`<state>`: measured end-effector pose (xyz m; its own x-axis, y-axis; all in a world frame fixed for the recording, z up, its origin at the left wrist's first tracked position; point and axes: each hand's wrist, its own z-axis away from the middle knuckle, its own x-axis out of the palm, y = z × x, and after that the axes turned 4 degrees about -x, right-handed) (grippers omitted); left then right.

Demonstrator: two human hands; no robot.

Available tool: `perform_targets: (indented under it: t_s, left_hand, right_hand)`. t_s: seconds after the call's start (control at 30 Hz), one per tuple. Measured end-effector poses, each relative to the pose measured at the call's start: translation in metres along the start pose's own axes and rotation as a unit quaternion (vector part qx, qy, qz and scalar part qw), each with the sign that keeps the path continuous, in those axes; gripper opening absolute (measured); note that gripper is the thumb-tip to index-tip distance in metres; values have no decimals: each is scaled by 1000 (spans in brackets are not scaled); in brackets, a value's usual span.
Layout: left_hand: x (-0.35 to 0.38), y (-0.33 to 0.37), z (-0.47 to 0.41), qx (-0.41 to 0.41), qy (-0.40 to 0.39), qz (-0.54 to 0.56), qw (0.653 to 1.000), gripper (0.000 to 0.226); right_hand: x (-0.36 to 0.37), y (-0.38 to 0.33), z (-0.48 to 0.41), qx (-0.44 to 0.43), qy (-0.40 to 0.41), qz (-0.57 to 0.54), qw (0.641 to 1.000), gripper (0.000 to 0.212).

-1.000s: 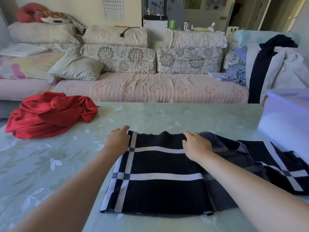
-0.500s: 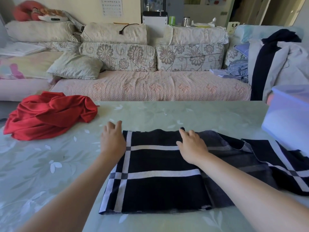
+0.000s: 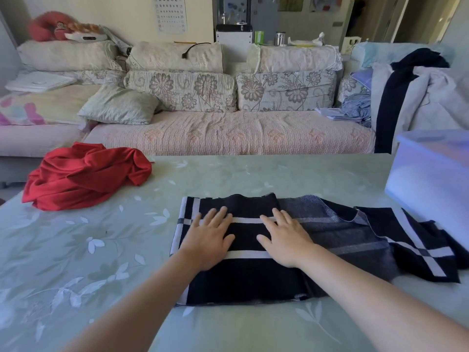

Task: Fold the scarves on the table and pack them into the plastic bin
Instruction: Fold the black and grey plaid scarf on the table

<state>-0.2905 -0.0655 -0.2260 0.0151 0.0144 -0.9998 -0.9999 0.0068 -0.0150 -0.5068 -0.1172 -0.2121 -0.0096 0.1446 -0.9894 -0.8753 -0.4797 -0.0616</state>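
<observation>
A black scarf with white stripes (image 3: 342, 240) lies across the middle of the table, its left part folded over into a flat rectangle and its right end spread loose. My left hand (image 3: 209, 236) presses flat on the folded part, fingers straight. My right hand (image 3: 284, 237) lies flat beside it, also on the folded layer. A crumpled red scarf (image 3: 83, 176) sits at the table's far left. The translucent plastic bin (image 3: 431, 179) stands at the right edge, partly cut off.
The table (image 3: 88, 262) wears a pale green cloth with a leaf print. Behind it runs a sofa (image 3: 228, 133) with floral cushions, and clothes (image 3: 416, 97) are piled on its right end.
Both hands have slid from the scarf's far edge back toward me onto the middle of the folded part, fingers now spread flat. The view has tilted down slightly.
</observation>
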Motion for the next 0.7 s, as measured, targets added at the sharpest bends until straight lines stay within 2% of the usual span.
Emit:
perform_targets:
  t_s: [0.1,0.27,0.37,0.43,0.5,0.57,0.63,0.7]
  left_hand:
    - [7,22,15,25,-32,55,998,67]
    - [7,24,25,20,-13,67,997,67]
    - [2,26,30,18,20,72,997,68]
    - [-6,28,31,17,56,93,994,69]
    - [-11,30,35,17,53,109,993,69]
    - [-8,31,44,17,-4,94,995,69]
    - [-2,32,51,22,-64,50,996,72]
    - [-1,32,51,25,-67,29,997,73]
  right_hand:
    - [-6,-1,13,48,53,81,994,57]
    - [-14,-6,37,57,23,11,998,45]
    - [-18,-10,51,27,49,-93,994,44]
    - [-26,-10,50,39,91,-210,973,36]
    - [-34,-5,47,65,105,-268,955,30]
    - [-35,1,53,66,69,-227,969,31]
    - [-29,5,65,68,0,-129,989,39]
    - [-23,8,70,63,-6,-63,996,43]
